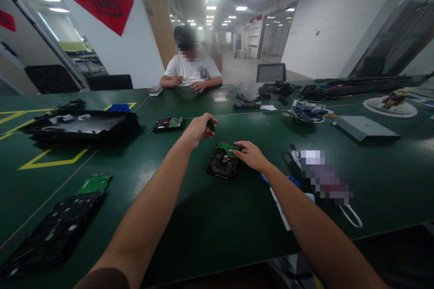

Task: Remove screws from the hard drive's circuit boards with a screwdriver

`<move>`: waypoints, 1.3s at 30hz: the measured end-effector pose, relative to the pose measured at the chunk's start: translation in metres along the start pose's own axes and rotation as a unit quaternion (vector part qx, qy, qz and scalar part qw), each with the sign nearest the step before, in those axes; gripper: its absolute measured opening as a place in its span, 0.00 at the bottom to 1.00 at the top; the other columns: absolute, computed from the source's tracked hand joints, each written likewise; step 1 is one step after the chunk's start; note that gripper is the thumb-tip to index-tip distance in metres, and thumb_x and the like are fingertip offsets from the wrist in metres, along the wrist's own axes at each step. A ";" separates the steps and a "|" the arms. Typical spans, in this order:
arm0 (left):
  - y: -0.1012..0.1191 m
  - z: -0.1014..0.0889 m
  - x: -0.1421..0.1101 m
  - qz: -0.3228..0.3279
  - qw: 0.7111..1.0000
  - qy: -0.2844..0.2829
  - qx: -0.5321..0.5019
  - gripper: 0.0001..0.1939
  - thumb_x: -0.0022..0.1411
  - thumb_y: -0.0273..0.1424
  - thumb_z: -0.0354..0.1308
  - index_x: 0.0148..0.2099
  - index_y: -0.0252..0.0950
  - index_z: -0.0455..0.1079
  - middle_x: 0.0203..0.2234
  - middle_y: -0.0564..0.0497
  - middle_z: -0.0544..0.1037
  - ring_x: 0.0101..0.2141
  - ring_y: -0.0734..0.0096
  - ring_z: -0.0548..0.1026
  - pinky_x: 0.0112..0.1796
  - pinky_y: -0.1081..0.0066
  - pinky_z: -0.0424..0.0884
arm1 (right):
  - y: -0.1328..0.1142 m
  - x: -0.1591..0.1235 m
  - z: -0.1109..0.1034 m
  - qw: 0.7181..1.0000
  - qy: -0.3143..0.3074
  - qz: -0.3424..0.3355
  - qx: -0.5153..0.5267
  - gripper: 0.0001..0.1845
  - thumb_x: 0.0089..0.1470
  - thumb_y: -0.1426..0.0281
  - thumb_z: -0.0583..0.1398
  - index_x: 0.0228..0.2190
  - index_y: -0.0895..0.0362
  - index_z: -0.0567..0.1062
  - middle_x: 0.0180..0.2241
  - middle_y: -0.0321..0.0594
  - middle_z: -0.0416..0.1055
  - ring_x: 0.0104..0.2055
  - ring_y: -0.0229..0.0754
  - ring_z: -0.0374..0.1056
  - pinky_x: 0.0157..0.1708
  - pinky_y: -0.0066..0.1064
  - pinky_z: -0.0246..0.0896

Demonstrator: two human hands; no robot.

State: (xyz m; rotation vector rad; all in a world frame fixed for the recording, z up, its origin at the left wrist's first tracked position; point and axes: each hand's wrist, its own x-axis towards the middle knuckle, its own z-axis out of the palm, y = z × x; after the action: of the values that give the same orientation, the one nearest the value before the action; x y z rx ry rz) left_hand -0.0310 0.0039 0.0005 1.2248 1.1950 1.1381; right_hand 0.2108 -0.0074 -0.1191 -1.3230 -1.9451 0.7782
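Note:
A hard drive [223,165] lies on the green table in front of me, its green circuit board [225,146] facing up at the far end. My left hand [198,131] is closed around the dark handle of a screwdriver [210,124], held above the drive's far left corner. The thin shaft points down toward the board; whether its tip touches is too small to tell. At the drive's right edge, my right hand [252,155] is closed, thumb and fingers gripping beside the circuit board.
Stacked hard drives [57,221] lie near left; another drive [168,124] sits beyond my left hand. Black trays [81,124] stand far left. A metal box [365,127], a cable bundle [308,110] and a blurred pouch [323,176] are rightward. A person [192,70] sits opposite.

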 end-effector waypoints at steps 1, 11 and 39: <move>0.000 0.000 0.000 0.004 1.000 -0.007 0.005 0.17 0.62 0.41 0.53 0.38 0.32 0.76 0.37 0.41 0.79 0.22 0.74 0.73 0.24 0.72 0.69 | 0.000 0.000 0.000 1.000 0.000 0.001 0.000 0.27 0.56 0.59 0.64 0.55 0.56 0.74 0.41 0.43 0.71 0.33 0.38 0.66 0.35 0.32 0.63; 0.003 0.004 -0.003 -0.050 0.993 -0.055 -0.091 0.14 0.63 0.40 0.55 0.40 0.33 0.70 0.35 0.41 0.79 0.27 0.63 0.80 0.28 0.68 0.74 | -0.004 -0.002 -0.001 1.000 0.002 0.007 0.009 0.26 0.56 0.59 0.64 0.54 0.56 0.74 0.38 0.41 0.71 0.33 0.38 0.66 0.35 0.32 0.64; 0.002 0.007 -0.003 -0.026 0.993 -0.065 -0.094 0.12 0.62 0.38 0.55 0.40 0.33 0.70 0.36 0.42 0.78 0.28 0.64 0.81 0.25 0.71 0.72 | -0.005 -0.002 0.000 0.999 -0.008 0.015 0.033 0.26 0.56 0.60 0.64 0.54 0.56 0.73 0.43 0.44 0.72 0.33 0.38 0.67 0.33 0.31 0.65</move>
State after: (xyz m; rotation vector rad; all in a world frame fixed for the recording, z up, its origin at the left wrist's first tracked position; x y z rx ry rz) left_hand -0.0246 0.0002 0.0030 1.0996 0.9930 1.0898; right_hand 0.2088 -0.0107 -0.1156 -1.3130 -1.8995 0.8617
